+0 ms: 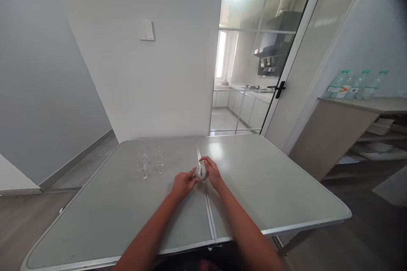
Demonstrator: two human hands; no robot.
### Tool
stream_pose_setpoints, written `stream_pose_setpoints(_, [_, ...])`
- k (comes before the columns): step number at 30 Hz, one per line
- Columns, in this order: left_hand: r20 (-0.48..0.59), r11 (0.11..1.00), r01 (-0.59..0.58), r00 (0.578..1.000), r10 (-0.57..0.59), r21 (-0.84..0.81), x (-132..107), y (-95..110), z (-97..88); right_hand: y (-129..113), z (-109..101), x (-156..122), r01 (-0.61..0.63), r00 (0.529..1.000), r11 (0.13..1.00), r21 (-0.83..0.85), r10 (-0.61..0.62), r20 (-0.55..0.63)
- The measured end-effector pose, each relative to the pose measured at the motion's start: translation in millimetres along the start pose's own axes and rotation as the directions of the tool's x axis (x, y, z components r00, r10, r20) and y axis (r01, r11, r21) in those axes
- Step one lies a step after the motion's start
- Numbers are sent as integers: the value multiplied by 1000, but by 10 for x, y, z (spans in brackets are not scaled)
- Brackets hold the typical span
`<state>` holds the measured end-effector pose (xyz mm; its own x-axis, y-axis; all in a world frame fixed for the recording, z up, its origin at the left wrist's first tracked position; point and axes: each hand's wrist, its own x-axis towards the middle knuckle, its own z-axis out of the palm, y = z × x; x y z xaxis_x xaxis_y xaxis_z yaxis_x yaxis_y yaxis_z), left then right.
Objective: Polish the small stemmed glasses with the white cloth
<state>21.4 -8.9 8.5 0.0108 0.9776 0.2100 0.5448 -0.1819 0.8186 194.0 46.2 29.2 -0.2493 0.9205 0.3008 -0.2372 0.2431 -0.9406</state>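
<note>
Head view, forward and down over the table (260, 182)

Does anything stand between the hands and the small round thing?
Nothing visible does: the left hand and the right hand both touch the small round thing directly. The clear items stand farther left.

I can't identify the round object (201, 172), partly hidden by the left hand (183, 183) and right hand (213, 172); the clear pieces (143, 163) look too faint to count; the right edge crops the shelf unit (341, 129).
</note>
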Motion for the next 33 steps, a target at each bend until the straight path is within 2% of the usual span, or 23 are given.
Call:
stream_pose_setpoints(1, [-63,983,-66,995,78,173,-5,-20,20,32,0,27,-36,999,999,19,36,-20])
stream_pose_setpoints(3, [-94,914,-119,981,168,388,-7,-55,49,99,-11,67,-108,993,990,87,112,-44])
stream_pose_setpoints(6, [-98,891,-121,979,181,438,4,-68,66,185,-26,87,-197,972,953,229,221,-85])
stream_pose_setpoints(8, [-112,948,-86,986,126,305,17,-46,78,214,-33,88,-204,959,925,319,254,-124])
stream_pose_setpoints(10, [-104,999,-11,994,16,50,27,-13,108,220,-58,99,-156,956,895,419,244,-165])
stream_pose_setpoints(13, [-106,941,84,986,-125,-327,30,24,181,212,-160,147,-25,942,839,544,203,-269])
stream_pose_setpoints(15, [-185,890,37,974,-135,-454,28,36,217,207,-244,186,63,917,822,565,175,-357])
stream_pose_setpoints(17, [-254,859,-36,961,-111,-511,25,47,226,191,-286,207,115,902,825,553,147,-407])
stream_pose_setpoints(19, [-262,833,-67,960,-95,-549,23,67,216,152,-248,193,101,925,835,541,122,-361])
stream_pose_setpoints(21, [-241,816,-76,967,-80,-572,23,94,208,88,-139,146,45,971,842,537,90,-223])
stream_pose_setpoints(23, [-213,810,-84,976,-51,-581,33,115,216,26,-10,85,-9,996,845,535,58,-74])
stream_pose_setpoints(26, [-170,807,-79,985,-28,-585,71,112,249,10,110,8,-68,997,853,518,46,56])
stream_pose_setpoints(28, [-160,818,-70,987,-27,-571,102,83,266,60,119,-20,-74,994,898,434,32,103])
stream_pose_setpoints(30, [-158,845,-69,987,-19,-530,119,42,272,120,94,-30,6,990,972,233,-39,135])
stream_pose_setpoints(31, [-160,865,-70,987,-12,-497,118,20,272,139,77,-30,92,982,992,89,-106,155])
stream_pose_setpoints(32, [-161,888,-71,987,-3,-454,110,-1,270,147,60,-29,201,964,977,-68,-185,190])
stream_pose_setpoints(33, [-160,912,-73,987,8,-403,98,-19,267,142,44,-29,318,933,923,-217,-263,245])
